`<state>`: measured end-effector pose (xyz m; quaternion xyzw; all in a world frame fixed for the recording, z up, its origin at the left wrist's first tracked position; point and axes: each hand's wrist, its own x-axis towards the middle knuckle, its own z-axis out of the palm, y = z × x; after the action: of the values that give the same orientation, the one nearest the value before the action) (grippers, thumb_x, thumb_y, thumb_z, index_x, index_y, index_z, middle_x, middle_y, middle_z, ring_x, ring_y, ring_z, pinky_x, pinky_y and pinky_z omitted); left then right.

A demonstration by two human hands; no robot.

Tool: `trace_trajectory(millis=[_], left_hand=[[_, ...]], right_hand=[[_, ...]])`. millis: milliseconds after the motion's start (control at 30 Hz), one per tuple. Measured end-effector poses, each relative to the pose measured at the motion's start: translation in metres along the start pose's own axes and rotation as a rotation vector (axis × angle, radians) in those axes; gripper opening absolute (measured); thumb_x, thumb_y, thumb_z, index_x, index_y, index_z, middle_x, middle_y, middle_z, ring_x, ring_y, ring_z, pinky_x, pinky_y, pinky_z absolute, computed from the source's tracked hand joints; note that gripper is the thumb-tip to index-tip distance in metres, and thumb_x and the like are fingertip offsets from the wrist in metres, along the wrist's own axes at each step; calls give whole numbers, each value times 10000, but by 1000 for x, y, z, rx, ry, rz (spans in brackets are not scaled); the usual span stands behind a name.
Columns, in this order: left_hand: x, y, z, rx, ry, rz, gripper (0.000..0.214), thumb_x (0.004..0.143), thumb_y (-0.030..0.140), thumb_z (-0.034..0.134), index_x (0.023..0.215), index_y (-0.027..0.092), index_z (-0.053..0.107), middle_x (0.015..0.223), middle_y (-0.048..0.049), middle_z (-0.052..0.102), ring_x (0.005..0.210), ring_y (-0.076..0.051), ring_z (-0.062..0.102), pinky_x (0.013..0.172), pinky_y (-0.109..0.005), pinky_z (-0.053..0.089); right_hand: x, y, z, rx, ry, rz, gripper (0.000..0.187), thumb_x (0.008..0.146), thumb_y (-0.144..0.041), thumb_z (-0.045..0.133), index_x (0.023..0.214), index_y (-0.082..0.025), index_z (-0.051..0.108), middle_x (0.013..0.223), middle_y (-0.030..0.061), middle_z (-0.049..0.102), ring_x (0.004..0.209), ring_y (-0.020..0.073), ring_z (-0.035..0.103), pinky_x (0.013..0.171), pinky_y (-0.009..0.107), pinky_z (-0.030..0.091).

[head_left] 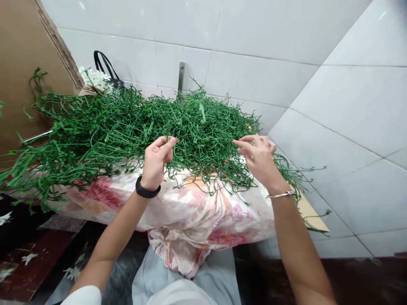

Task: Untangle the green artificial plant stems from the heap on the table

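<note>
A large heap of thin green artificial flower stems (190, 127) lies in front of me on a table covered with a floral cloth (184, 203). Over the front of the heap, my left hand (157, 159) is closed in a pinch, and a green stem (178, 122) rises from its fingertips. My right hand (257, 156) is held above the heap's right side. Its fingers are apart, thumb and forefinger pointing left, and I see nothing held between them. Loose stems hang over the cloth's front edge below both hands.
A cardboard box (28, 51) stands at the left. White artificial flowers (95, 78) and a black strap (106, 63) are behind the heap, against the tiled wall (254, 34). More white flowers (29, 258) lie low at the left. Another tiled wall (359, 118) closes the right.
</note>
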<state>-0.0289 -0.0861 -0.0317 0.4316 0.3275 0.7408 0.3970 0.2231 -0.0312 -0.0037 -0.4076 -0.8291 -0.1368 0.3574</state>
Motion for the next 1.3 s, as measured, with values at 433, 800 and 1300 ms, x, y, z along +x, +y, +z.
trace_trajectory(millis=[433,800,1300], left_hand=[[-50,3,31,322,-86,124,144,728,324,610,747,182,604,520,40,413,470,-53,288,454,-222,216],[-70,2,32,158,-149,-45,164,718,339,620,678,192,560,462,62,230,429,-51,176,416,-231,121],[-97,-12,44,14,-161,-232,176,691,340,649,655,190,563,490,52,255,441,-53,200,418,-239,140]], right_hand=[[-25,-103,-26,724,-183,207,217,794,-321,534,961,-198,598,868,30,630,808,144,582,726,290,455],[-51,-104,-19,880,-139,196,187,851,-273,427,956,-241,579,791,27,557,689,129,503,642,287,415],[-54,-113,-6,1819,43,710,308,845,-306,340,574,-212,229,447,-72,95,397,98,43,380,228,193]])
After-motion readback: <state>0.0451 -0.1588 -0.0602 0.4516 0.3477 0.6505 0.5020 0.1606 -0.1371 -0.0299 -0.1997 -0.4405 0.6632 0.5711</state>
